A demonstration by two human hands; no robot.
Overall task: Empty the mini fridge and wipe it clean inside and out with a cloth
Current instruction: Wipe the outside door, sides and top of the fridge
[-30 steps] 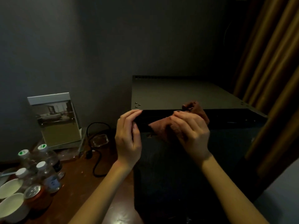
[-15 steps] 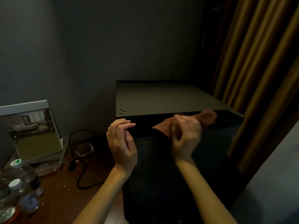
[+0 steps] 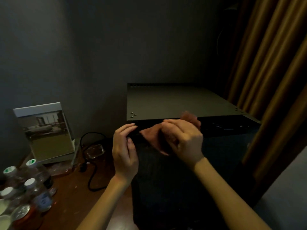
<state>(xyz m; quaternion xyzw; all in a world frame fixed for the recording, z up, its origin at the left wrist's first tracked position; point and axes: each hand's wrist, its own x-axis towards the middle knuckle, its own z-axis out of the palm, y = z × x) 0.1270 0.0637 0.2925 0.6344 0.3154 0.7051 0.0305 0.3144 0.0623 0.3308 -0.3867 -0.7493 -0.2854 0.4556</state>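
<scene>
The right hand point(image 3: 182, 143) is bunched around a reddish-brown cloth point(image 3: 149, 136), its fingers point(image 3: 171, 123) curled tight on the fabric. One fold of the cloth sticks out past the knuckles and another hangs below the palm. The cloth is pressed against the upper front edge of the black mini fridge with a flat grey metal top point(image 3: 174, 100). The grey top stretches away just beyond these fingers, and the dark front face drops below them.

The left hand point(image 3: 124, 151) is just beside the cloth, on the side away from the right fingers. Its bent fingers point(image 3: 131, 126) rest their tips on the same front edge near the corner. The thumb is tucked underneath, so the hand pinches that edge of the mini fridge.

Out beyond the left fingers, on the brown wooden desk point(image 3: 69, 196), a black cable point(image 3: 93, 176) loops beside a small clear dish point(image 3: 94, 151). Further that way stands an upright framed picture card point(image 3: 46, 131). Well apart from both hands and nearer the person are clear plastic bottles with white caps point(image 3: 38, 193), an orange can with a silver top point(image 3: 25, 214) and white cups point(image 3: 3, 208). Past the right fingers hangs a golden-brown pleated curtain point(image 3: 274, 80).
</scene>
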